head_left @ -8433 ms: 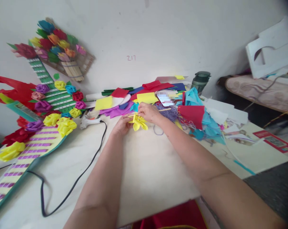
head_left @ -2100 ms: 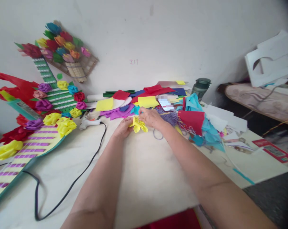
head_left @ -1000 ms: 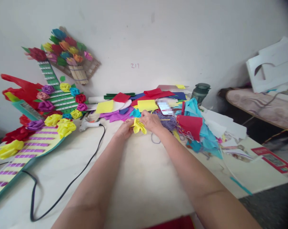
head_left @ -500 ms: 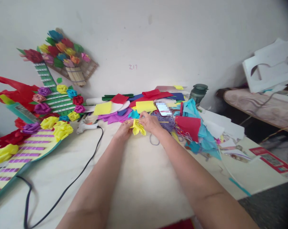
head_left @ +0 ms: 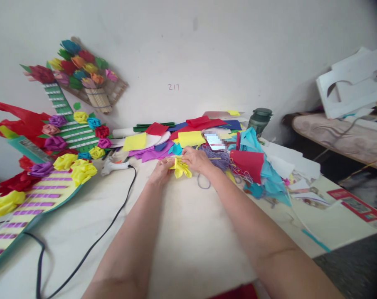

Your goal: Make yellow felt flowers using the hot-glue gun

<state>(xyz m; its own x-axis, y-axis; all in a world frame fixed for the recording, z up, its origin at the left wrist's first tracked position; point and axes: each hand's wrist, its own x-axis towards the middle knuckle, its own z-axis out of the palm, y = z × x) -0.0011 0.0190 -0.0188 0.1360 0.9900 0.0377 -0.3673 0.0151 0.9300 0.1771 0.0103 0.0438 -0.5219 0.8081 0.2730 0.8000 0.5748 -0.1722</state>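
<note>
Nearest, a strip of red cloth (head_left: 235,292) shows past the near edge of the pale worktop (head_left: 203,236), whose bare surface runs up to a small yellow flower (head_left: 182,168) between the two hands. The left hand (head_left: 162,171) lies against the flower's left side, its grip narrow and holding the petals' edge; the right hand (head_left: 198,160) reaches its upper right, fingertips drawn together and seemingly pinching its base, though the exact contact is hidden. Both touch it, so neither is nearer. A thin stick (head_left: 215,158) emerges beyond the right hand, its long axis pointing rightward from the flower, while the petals open toward the near edge; whether the stick passes through them I cannot tell. Left of the flower lie a white glue gun (head_left: 115,165) and a striped board (head_left: 43,195) with fabric blooms; right of it, purple yarn (head_left: 220,162) and a red sheet (head_left: 247,165). Beyond it come a yellow sheet (head_left: 190,138), a phone (head_left: 213,141) and a dark bottle (head_left: 259,121), then the plain wall (head_left: 188,54).
</note>
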